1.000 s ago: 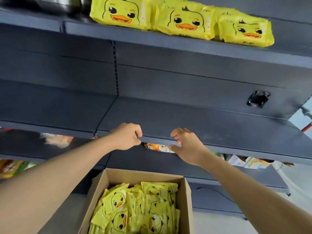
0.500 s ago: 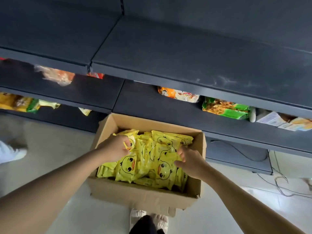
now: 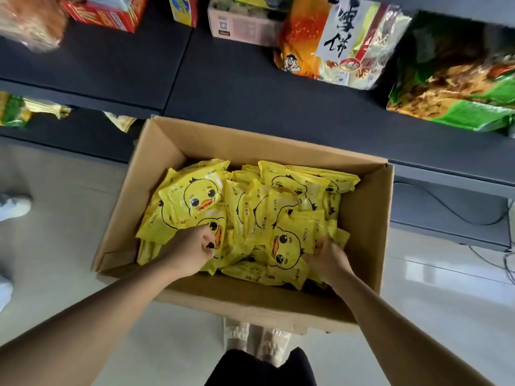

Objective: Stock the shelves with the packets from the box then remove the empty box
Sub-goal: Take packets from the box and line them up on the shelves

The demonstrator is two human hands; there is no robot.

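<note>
An open cardboard box (image 3: 365,224) stands on the floor below me, holding several yellow duck-face packets (image 3: 195,193). My left hand (image 3: 189,252) is inside the box, fingers curled onto a yellow packet (image 3: 220,240) at the near left of the pile. Deep at the near right, my right hand (image 3: 327,260) grips the lower edge of another duck packet (image 3: 289,249). Both forearms reach down from the bottom of the view.
Dark shelves (image 3: 245,87) run across the top, carrying an orange snack bag (image 3: 331,37), a green bag (image 3: 457,82), a red carton (image 3: 108,12) and a small cardboard carton (image 3: 242,23). Cables (image 3: 451,210) trail at right. A white shoe (image 3: 14,207) stands at left on the pale floor.
My view swung down from the upper shelves to the box. Both hands dropped from the shelf edge into the box and closed on packets.
</note>
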